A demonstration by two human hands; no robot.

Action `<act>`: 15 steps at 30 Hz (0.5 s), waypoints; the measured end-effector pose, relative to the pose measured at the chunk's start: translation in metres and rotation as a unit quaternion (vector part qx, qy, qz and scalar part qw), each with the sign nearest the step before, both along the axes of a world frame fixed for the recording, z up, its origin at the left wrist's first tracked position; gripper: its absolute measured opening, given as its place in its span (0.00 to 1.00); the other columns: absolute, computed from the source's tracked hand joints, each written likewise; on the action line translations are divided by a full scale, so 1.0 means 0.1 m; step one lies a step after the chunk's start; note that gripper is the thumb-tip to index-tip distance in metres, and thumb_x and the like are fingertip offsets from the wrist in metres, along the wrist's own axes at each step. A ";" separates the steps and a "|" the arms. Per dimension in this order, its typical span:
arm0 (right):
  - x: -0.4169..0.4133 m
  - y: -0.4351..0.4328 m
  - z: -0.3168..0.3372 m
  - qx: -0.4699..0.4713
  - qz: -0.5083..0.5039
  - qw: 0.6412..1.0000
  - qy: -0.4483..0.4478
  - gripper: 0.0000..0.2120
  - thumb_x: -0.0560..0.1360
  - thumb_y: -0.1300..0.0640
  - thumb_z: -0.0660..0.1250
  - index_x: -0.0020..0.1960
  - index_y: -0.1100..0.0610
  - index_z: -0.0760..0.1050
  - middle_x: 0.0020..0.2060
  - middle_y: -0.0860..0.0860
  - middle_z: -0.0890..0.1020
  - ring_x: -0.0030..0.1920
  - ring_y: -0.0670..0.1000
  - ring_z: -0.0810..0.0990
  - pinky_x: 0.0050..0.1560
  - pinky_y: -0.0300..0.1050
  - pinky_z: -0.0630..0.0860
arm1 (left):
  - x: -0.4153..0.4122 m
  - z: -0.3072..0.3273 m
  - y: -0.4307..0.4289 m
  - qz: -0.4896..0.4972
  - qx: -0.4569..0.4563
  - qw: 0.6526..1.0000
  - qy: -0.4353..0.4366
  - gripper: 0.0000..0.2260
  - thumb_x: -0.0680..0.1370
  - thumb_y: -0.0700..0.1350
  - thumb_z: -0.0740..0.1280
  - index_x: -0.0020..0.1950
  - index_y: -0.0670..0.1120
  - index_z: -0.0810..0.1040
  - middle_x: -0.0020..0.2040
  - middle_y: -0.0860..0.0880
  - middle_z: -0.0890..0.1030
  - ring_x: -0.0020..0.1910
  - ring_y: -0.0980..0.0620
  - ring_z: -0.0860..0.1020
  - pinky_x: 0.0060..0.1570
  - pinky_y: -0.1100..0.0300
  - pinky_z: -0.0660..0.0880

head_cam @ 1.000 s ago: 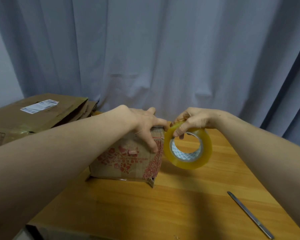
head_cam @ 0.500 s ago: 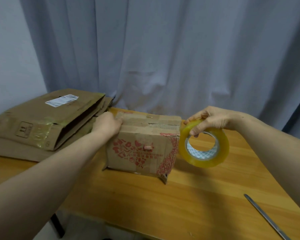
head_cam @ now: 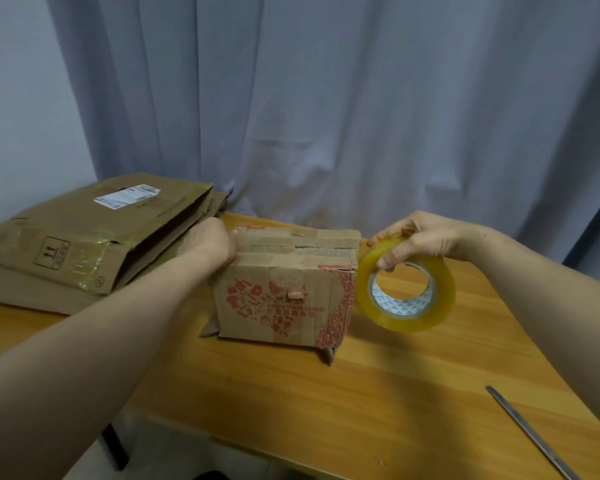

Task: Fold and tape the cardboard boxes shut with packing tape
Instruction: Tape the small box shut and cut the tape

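A small cardboard box (head_cam: 284, 299) with red print stands on the wooden table (head_cam: 378, 393), its top flaps folded down. My left hand (head_cam: 210, 242) presses against the box's upper left edge, fingers curled over it. To the right of the box, my right hand (head_cam: 420, 239) holds up a yellowish roll of packing tape (head_cam: 406, 285), thumb inside the core, the roll close to the box's top right corner.
Flattened cardboard boxes (head_cam: 84, 237) with a white label lie stacked at the back left. A thin metal blade (head_cam: 530, 431) lies near the table's front right. A grey curtain (head_cam: 326, 98) hangs behind the table.
My left hand has slid from the box's top right corner across to its left edge. The tape roll stays beside the right corner. The view has swung left.
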State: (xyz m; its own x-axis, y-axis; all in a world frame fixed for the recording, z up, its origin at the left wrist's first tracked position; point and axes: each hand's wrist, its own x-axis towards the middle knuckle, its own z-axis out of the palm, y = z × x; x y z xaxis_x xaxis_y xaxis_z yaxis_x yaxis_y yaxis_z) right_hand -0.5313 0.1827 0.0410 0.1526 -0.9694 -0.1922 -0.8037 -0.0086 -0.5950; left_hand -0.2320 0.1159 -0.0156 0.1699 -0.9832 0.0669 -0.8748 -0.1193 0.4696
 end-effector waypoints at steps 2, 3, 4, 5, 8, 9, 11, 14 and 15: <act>0.01 0.00 0.01 0.002 0.000 1.000 -0.002 0.16 0.63 0.54 0.78 0.51 0.52 0.82 0.41 0.55 0.86 0.49 0.52 0.84 0.61 0.46 0.75 | -0.05 0.15 0.06 -0.020 0.018 0.981 -0.191 0.16 0.81 0.48 0.56 0.61 0.43 0.75 0.68 0.40 0.71 0.68 0.38 0.67 0.68 0.42 0.60; 0.02 0.00 0.01 0.004 0.001 1.000 -0.001 0.15 0.63 0.54 0.79 0.50 0.51 0.83 0.41 0.55 0.86 0.50 0.52 0.84 0.60 0.46 0.75 | -0.11 0.23 0.09 -0.046 0.001 0.965 -0.259 0.18 0.80 0.48 0.55 0.68 0.44 0.71 0.73 0.40 0.63 0.73 0.38 0.58 0.71 0.40 0.51; 0.03 -0.01 0.01 0.005 0.003 1.000 0.001 0.15 0.63 0.54 0.79 0.49 0.51 0.83 0.42 0.55 0.86 0.50 0.52 0.84 0.60 0.45 0.75 | -0.23 0.31 0.12 -0.096 -0.034 0.954 -0.281 0.22 0.81 0.51 0.54 0.73 0.45 0.65 0.76 0.41 0.56 0.76 0.40 0.52 0.72 0.41 0.45; 0.03 -0.01 0.01 0.005 0.005 1.000 0.002 0.16 0.64 0.54 0.79 0.50 0.52 0.83 0.42 0.55 0.86 0.50 0.52 0.84 0.60 0.45 0.75 | -0.39 0.37 0.17 -0.164 -0.067 0.949 -0.261 0.26 0.80 0.57 0.54 0.76 0.46 0.60 0.77 0.42 0.53 0.77 0.42 0.49 0.73 0.41 0.43; 0.04 0.02 0.00 -0.010 -0.002 1.000 0.005 0.19 0.64 0.55 0.78 0.54 0.53 0.81 0.43 0.54 0.86 0.47 0.48 0.84 0.57 0.43 0.77 | -0.92 0.44 0.44 -0.298 0.015 0.945 -0.131 0.40 0.73 0.71 0.53 0.78 0.51 0.47 0.78 0.45 0.50 0.77 0.44 0.47 0.71 0.40 0.40; 0.03 0.04 -0.01 -0.015 -0.005 1.000 0.007 0.20 0.64 0.55 0.78 0.54 0.53 0.80 0.44 0.54 0.86 0.46 0.47 0.84 0.56 0.42 0.77 | -1.04 0.42 0.48 -0.308 0.052 0.941 -0.127 0.42 0.72 0.72 0.54 0.78 0.51 0.45 0.78 0.44 0.48 0.77 0.44 0.46 0.71 0.41 0.41; -0.02 0.08 -0.06 -0.020 -0.017 1.000 -0.014 0.24 0.63 0.54 0.79 0.57 0.52 0.77 0.49 0.53 0.85 0.47 0.47 0.83 0.53 0.40 0.77 | -1.13 0.33 0.46 -0.305 0.070 0.937 -0.158 0.40 0.74 0.68 0.56 0.78 0.51 0.44 0.78 0.44 0.46 0.77 0.43 0.46 0.73 0.41 0.44; -0.14 0.16 -0.22 -0.049 -0.032 0.994 -0.089 0.30 0.57 0.50 0.82 0.57 0.46 0.77 0.52 0.49 0.82 0.53 0.52 0.81 0.59 0.48 0.76 | -1.11 0.24 0.36 -0.296 0.049 0.938 -0.173 0.34 0.76 0.62 0.55 0.78 0.52 0.46 0.78 0.45 0.47 0.77 0.44 0.46 0.72 0.40 0.46; -0.16 0.18 -0.29 -0.068 -0.036 0.990 -0.121 0.29 0.56 0.49 0.82 0.55 0.46 0.77 0.51 0.50 0.82 0.52 0.55 0.81 0.59 0.51 0.76 | -1.10 0.22 0.34 -0.298 0.047 0.937 -0.176 0.33 0.77 0.62 0.54 0.78 0.52 0.46 0.78 0.46 0.47 0.77 0.44 0.46 0.73 0.40 0.46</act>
